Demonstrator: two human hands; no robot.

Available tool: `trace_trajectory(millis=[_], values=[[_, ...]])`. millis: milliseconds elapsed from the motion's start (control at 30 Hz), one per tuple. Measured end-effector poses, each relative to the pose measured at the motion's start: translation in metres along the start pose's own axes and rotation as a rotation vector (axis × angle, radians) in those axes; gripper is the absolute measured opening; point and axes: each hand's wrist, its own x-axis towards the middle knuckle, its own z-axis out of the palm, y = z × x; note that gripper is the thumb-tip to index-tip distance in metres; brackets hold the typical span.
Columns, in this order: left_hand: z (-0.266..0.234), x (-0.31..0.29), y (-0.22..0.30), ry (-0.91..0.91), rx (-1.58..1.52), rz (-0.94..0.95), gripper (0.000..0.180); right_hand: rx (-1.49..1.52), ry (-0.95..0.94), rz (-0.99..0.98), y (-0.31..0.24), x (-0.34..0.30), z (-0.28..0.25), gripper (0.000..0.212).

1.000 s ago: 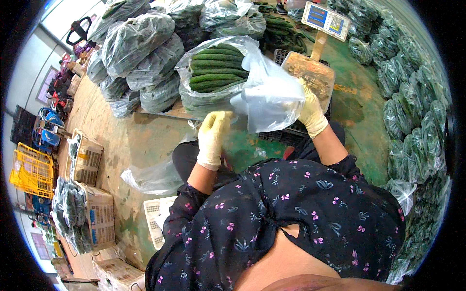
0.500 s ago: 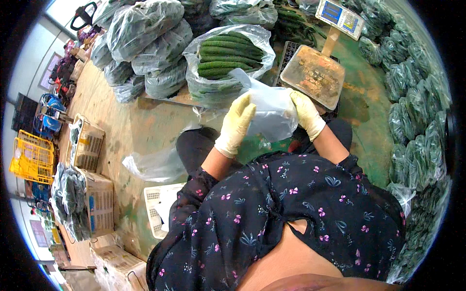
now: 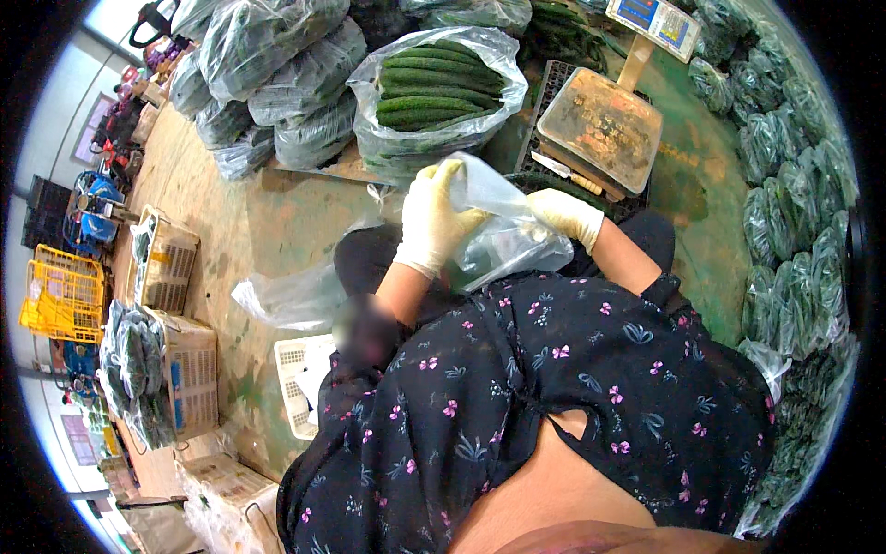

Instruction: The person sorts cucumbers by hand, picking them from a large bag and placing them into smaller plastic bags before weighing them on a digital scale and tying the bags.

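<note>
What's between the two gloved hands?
In the head view, a clear plastic bag stretches between the left hand and the right hand; both grip it.

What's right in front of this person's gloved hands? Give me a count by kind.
Cream-gloved hands: 2, left hand and right hand
Empty clear plastic bag held between them: 1
Open clear bag of long green cucumbers: 1
Flat-topped metal weighing scale: 1
Total: 5

Cucumber sack [image 3: 434, 92] and scale [image 3: 600, 127] ahead
</note>
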Motion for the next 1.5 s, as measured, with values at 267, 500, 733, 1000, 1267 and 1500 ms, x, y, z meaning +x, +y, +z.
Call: trace_trajectory(millis=[267,500,733,1000,1267,1500], values=[[-0.015,0.006,-0.025,-0.379,-0.622,-0.693,0.019,0.436,-0.093,-0.204,-0.002,0.006,-0.007,0.058],[-0.029,0.018,-0.072,-0.287,-0.467,-0.498,0.024,0.016,0.079,-0.310,-0.038,0.004,0.031,0.040],[-0.117,0.038,-0.064,0.282,0.209,-0.178,0.020,0.225,0.100,-0.176,-0.046,0.034,0.019,0.038],[-0.057,-0.065,-0.030,-0.228,-0.575,-0.766,0.040,0.212,0.124,-0.285,-0.073,0.065,0.049,0.033],[-0.024,-0.053,-0.018,0.053,-0.566,-0.574,0.027,-0.158,0.104,-0.370,-0.058,0.092,0.026,0.036],[-0.074,-0.078,-0.018,0.229,-0.442,-0.848,0.031,-0.247,0.282,-0.777,-0.094,0.075,0.044,0.037]])
